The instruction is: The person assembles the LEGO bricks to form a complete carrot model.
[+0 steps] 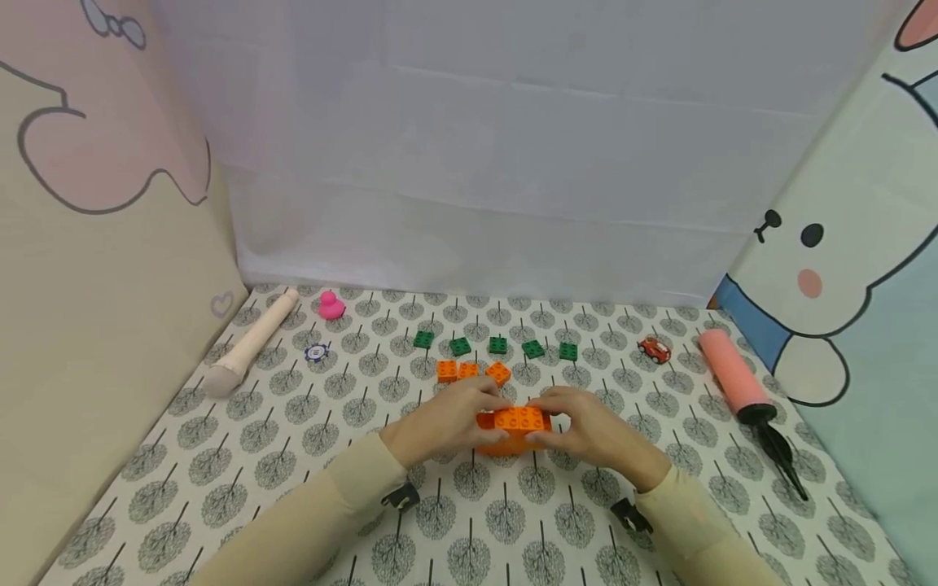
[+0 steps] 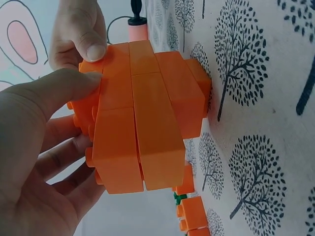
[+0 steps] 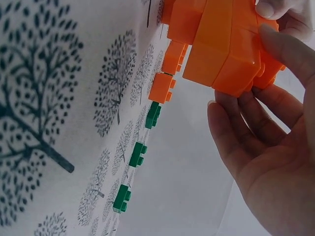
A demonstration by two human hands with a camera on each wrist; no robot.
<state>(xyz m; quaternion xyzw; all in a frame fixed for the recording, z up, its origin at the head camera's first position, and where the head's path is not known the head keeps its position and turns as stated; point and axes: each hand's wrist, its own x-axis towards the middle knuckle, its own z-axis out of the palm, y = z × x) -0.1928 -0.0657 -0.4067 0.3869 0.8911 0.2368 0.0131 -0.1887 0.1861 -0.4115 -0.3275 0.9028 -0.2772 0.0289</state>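
Note:
A stack of orange toy bricks (image 1: 519,419) stands on the patterned cloth, wider in its upper rows than at its base in the left wrist view. My left hand (image 1: 458,415) grips its upper left side, thumb on the near face and fingers round the back. From the other side my right hand (image 1: 586,425) pinches the upper right part the same way. Both thumbs press close together near the top bricks (image 2: 93,71). Just behind the stack lie loose orange bricks (image 1: 447,371), and the studs on top show between my hands.
Several green bricks (image 1: 498,345) form a row farther back. To the left are a pale microphone-shaped object (image 1: 249,346), a pink duck (image 1: 331,306) and a blue-white chip (image 1: 317,352). A red toy car (image 1: 654,350) and a pink hand pump (image 1: 736,374) lie right. Fabric walls (image 1: 484,163) enclose the table.

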